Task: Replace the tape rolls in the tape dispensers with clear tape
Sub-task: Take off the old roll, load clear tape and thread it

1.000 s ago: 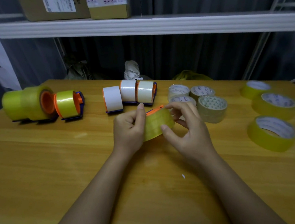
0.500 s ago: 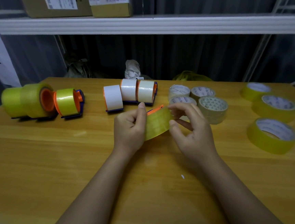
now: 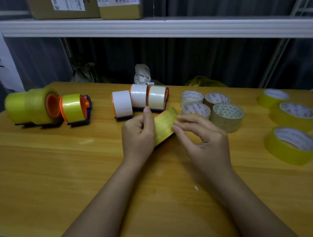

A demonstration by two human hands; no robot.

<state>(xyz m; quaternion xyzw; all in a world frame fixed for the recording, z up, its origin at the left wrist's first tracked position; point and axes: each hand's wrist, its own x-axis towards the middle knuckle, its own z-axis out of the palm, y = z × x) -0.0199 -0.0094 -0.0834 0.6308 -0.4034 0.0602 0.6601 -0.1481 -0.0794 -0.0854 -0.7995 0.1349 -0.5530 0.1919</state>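
My left hand (image 3: 137,134) grips a yellow tape roll on an orange-cored dispenser (image 3: 165,126) at mid-table, thumb up along its left side. My right hand (image 3: 203,137) touches the roll's right edge with its fingertips, fingers slightly spread. Behind them stand three dispensers with white tape (image 3: 139,99). At far left are dispensers with yellow tape (image 3: 72,108) and two larger yellow rolls (image 3: 29,107). Several clear rolls (image 3: 226,115) lie just right of my hands.
Three yellow loose rolls (image 3: 290,144) lie along the wooden table's (image 3: 62,173) right side. A white shelf (image 3: 163,28) with cardboard boxes (image 3: 121,3) runs overhead. A crumpled white bag (image 3: 142,73) sits behind the table's far edge.
The roll in my hands has tilted and turned slightly. My right fingers slid from the roll's top and face to its right edge. My left hand kept its grip.
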